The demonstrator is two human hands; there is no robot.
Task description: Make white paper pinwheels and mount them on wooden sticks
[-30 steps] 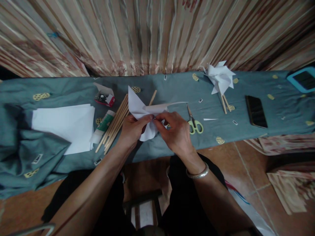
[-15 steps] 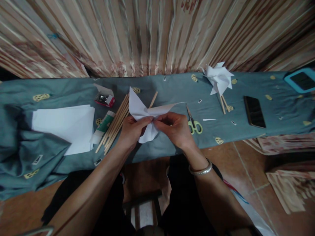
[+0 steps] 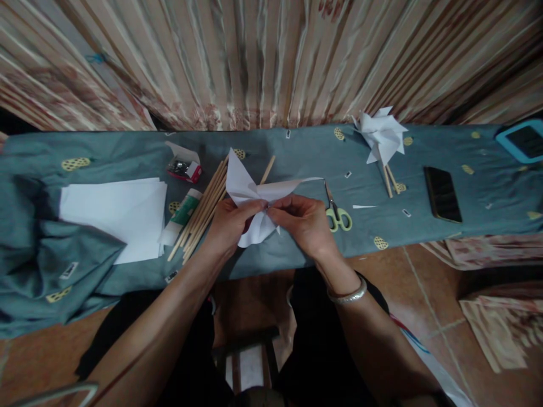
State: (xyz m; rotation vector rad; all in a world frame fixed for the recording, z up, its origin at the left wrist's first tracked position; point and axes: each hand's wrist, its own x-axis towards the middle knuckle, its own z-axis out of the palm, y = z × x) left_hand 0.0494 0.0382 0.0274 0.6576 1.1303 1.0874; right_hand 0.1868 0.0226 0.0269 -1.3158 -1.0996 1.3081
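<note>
The left hand [image 3: 227, 223] and right hand [image 3: 303, 221] pinch the pinwheel [image 3: 254, 193] at its centre, above the table [image 3: 307, 152] towards its front edge, presumably keeping folds gathered; scissors [image 3: 334, 213] lie beside, perhaps for reach.

The left hand [image 3: 229, 226] and the right hand [image 3: 306, 226] pinch the middle of a white paper pinwheel [image 3: 240, 182] over the table [image 3: 309, 154]. Wooden sticks [image 3: 206, 208] lie beside the left hand, and green-handled scissors [image 3: 335, 213] sit near the right. A black phone [image 3: 443, 194] lies farther off.
</note>
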